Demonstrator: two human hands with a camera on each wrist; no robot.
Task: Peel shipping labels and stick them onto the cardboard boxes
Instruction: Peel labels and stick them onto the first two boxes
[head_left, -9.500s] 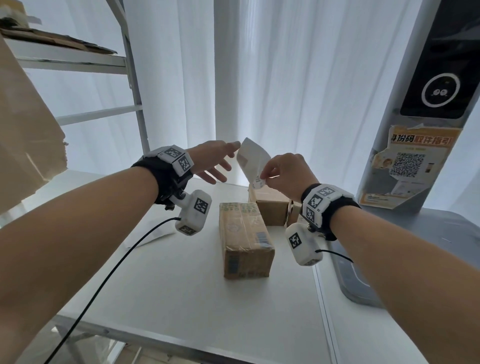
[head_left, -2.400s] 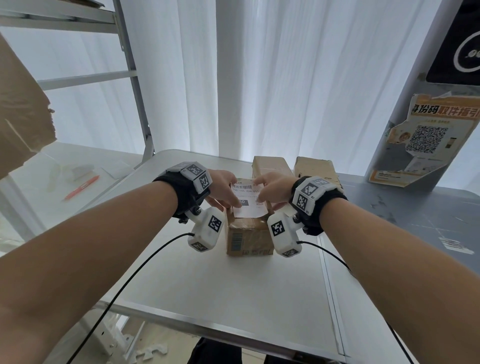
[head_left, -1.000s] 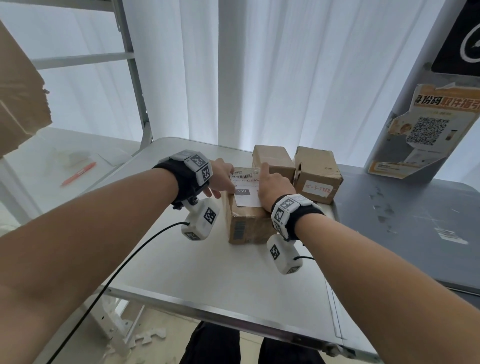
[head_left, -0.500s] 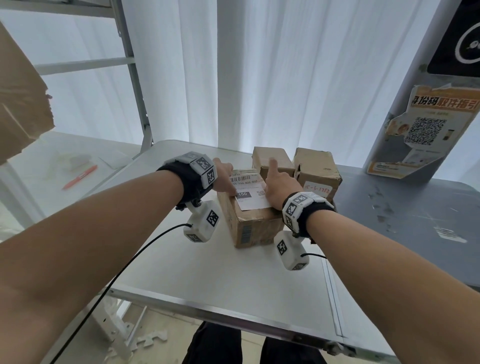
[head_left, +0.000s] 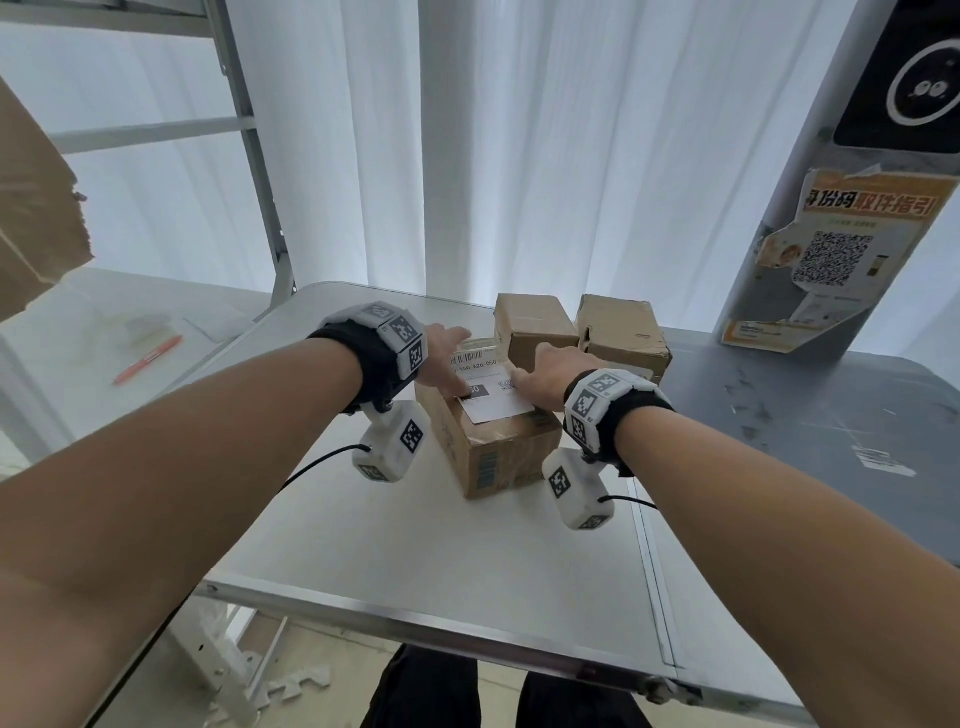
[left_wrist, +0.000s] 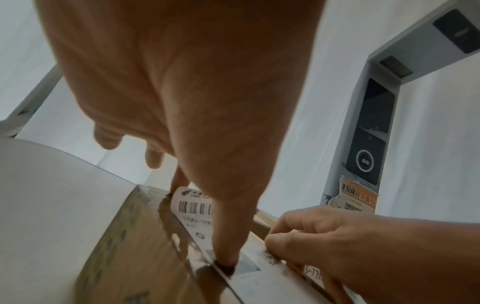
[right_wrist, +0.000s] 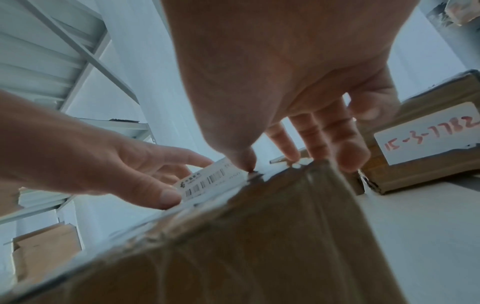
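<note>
A brown cardboard box (head_left: 491, 449) stands mid-table, a white shipping label (head_left: 491, 395) lying flat on its top. My left hand (head_left: 448, 357) rests on the label's left side; in the left wrist view its thumb (left_wrist: 224, 253) presses down on the label (left_wrist: 193, 207). My right hand (head_left: 537, 376) lies on the label's right edge; in the right wrist view its thumb (right_wrist: 244, 160) presses the label (right_wrist: 207, 181) while straight fingers reach over the box (right_wrist: 246, 246). Neither hand grips anything.
Two more cardboard boxes (head_left: 532, 322) (head_left: 621, 332) stand just behind; the right one carries a handwritten label (right_wrist: 426, 135). A grey kiosk with an orange poster (head_left: 841, 249) rises at right. A metal shelf frame (head_left: 260, 171) and an orange pen (head_left: 148, 358) are at left.
The label, earlier held in the air, now lies on the box. Over the last half second both hands slid back toward me along it, and the box turned slightly.
</note>
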